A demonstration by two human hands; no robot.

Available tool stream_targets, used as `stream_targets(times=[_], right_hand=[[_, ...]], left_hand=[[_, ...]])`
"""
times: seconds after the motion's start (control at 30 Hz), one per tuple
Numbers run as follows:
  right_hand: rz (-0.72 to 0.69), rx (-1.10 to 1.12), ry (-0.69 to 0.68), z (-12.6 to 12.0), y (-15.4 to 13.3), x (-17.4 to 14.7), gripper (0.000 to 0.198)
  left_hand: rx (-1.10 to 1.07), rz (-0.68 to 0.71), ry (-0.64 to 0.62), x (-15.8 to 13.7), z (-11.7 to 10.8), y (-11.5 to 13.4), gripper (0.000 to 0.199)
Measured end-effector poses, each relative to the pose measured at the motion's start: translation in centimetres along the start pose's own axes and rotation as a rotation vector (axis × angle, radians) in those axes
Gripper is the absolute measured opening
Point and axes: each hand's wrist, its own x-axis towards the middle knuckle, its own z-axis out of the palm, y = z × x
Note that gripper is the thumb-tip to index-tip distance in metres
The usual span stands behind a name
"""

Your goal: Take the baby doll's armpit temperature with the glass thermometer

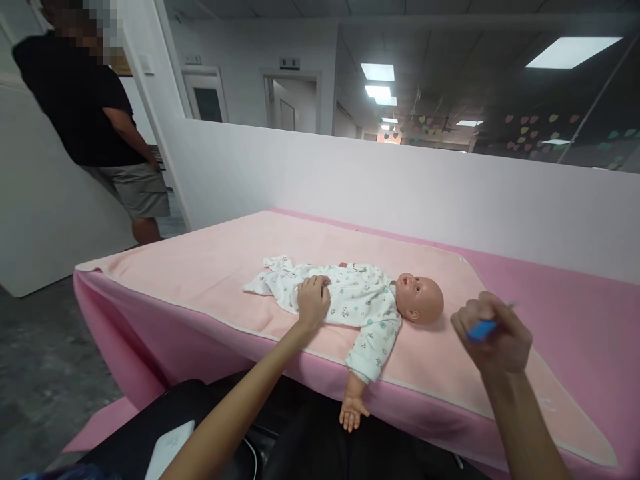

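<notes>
A baby doll (419, 298) in a white patterned sleepsuit (357, 293) lies on its back, its head to the right. One of its arms hangs over the near table edge, palm showing. On the sleepsuit's lower front rests my left hand (314, 299), fingers lying over the cloth and slightly bent. My right hand (495, 333) is raised to the right of the doll's head, apart from it. Its fingers are closed around a small blue object (482, 330) with a thin pale tip, blurred and mostly covered by the hand.
A peach mat (210, 267) covers much of the table over a pink cloth (580, 320). Behind it stands a white partition (400, 180) with glass above. A person in black (80, 100) stands at the left. A white flat object (170, 448) lies near my lap.
</notes>
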Motion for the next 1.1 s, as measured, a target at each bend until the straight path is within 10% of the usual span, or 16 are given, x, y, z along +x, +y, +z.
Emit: stream_targets(times=[0.3,0.5,0.73,0.9,1.1], right_hand=[[-0.108,-0.086,0.233,-1.6,-0.1,-1.7,0.031],[-0.139,-0.132,0.013,2.0,0.4,-0.5,0.046],[-0.188,-0.101,0.070,2.6,1.3,-0.7,0.061],[-0.167,-0.362,-0.082,3.9,5.1,-3.2,0.033],[0.044,-0.589,-0.081,0.1,9.0,-4.9,0.024]], left_hand=[[0.014,-0.016,-0.009,-0.1,0.2,0.1,0.019],[-0.004,-0.009,0.006,-0.3,0.1,0.1,0.020],[-0.031,-0.030,-0.009,-0.4,0.1,0.2,0.020],[0.014,-0.037,0.094,-0.6,-0.3,0.7,0.022],[0.037,0.348,0.099,-1.0,0.7,4.1,0.022]])
